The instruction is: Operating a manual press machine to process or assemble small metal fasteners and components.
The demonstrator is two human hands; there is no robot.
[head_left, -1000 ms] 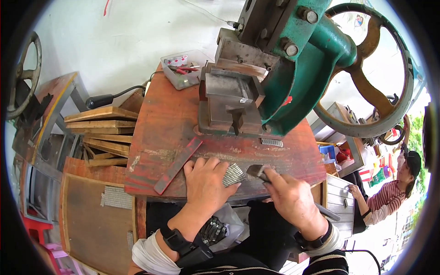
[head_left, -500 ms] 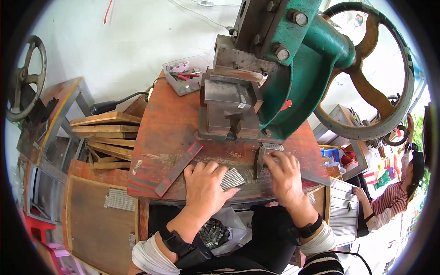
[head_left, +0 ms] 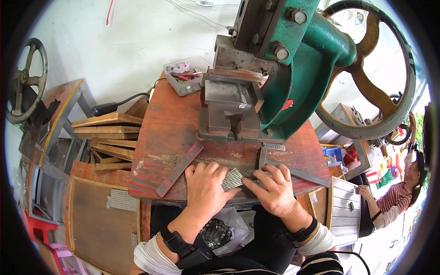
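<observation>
On the red wooden table in front of the green flywheel press, my left hand lies flat, its thumb against a small ribbed metal piece. My right hand rests beside it, forefinger touching the same piece from the right and the other fingers lying on a dark metal strip. A short upright metal bar stands just beyond my right fingers. The press die block sits behind both hands.
A long flat metal bar lies diagonally left of my left hand. A clear plastic box of small items stands at the table's back. Wooden boards are stacked to the left. Another person sits at the right edge.
My right hand reached forward to the upright bar by the press, then drew back down to the ribbed piece. My left hand stayed flat on the table.
</observation>
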